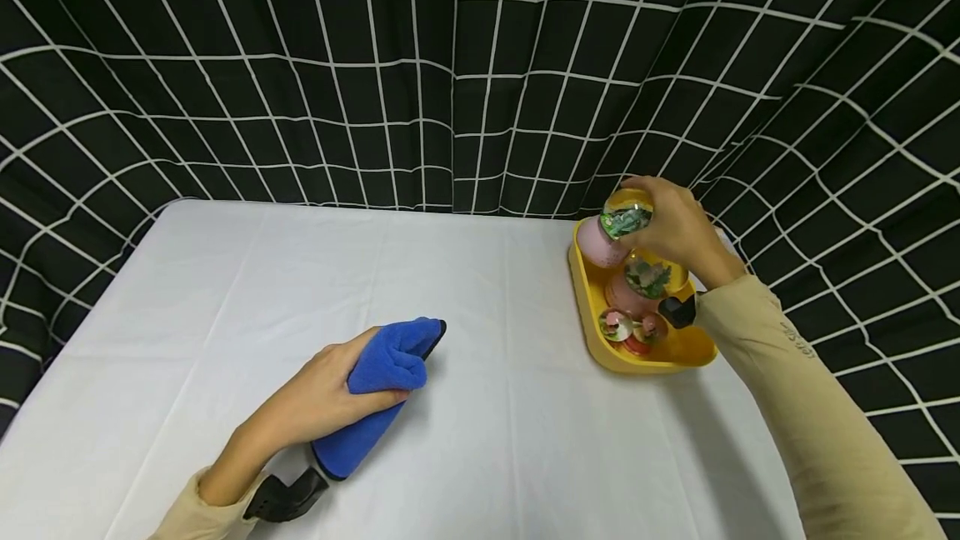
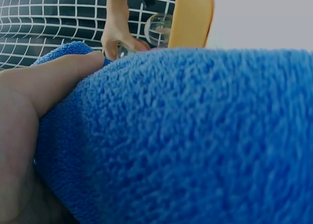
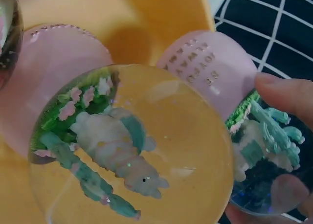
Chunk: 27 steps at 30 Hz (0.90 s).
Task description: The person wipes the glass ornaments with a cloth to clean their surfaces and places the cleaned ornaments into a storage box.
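Observation:
My left hand (image 1: 318,394) grips a folded blue towel (image 1: 388,357) with dark edging, over the white table. Its pile fills most of the left wrist view, the thumb (image 2: 63,75) lying along it. Over at the far right, my right hand (image 1: 675,219) holds a snow globe (image 1: 600,242) by its glass dome, at the back end of a yellow bin (image 1: 581,298). That globe's pink base bears raised letters in the right wrist view, and green plants and a pale figure show inside the dome (image 3: 266,153). A second pink-based snow globe (image 3: 137,150) lies in the bin beside it.
Smaller globe-like items (image 1: 617,326) with pink and red parts lie at the near end of the bin. A white cloth (image 1: 450,273) with fold creases covers the table. Black curtains (image 1: 300,90) with a white grid hang behind it and along both sides.

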Each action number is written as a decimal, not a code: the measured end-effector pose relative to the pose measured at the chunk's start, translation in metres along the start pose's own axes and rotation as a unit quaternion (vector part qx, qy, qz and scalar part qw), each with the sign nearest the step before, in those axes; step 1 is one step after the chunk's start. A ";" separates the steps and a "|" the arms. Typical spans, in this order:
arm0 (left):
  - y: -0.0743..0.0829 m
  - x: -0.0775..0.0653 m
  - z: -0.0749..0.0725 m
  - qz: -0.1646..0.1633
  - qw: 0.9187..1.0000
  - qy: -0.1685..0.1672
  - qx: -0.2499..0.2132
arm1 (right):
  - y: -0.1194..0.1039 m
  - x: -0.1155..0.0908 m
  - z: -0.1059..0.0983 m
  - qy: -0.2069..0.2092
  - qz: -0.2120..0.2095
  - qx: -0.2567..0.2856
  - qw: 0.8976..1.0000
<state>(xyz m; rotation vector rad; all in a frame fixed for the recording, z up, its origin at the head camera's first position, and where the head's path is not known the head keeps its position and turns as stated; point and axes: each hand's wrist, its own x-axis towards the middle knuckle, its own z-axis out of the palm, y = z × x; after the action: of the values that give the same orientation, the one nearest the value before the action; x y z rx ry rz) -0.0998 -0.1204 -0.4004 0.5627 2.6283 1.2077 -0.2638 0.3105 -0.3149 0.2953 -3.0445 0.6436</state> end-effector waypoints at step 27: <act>0.007 0.004 0.021 0.024 0.998 0.013 0.056 | 0.001 0.016 0.028 -0.113 -0.027 -0.065 0.991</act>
<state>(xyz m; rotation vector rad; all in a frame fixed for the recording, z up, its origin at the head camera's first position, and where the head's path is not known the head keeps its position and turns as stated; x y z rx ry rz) -0.0950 -0.0999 -0.4090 0.6365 2.7325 1.0947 -0.2788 0.2968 -0.3404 0.4743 -3.2600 0.4338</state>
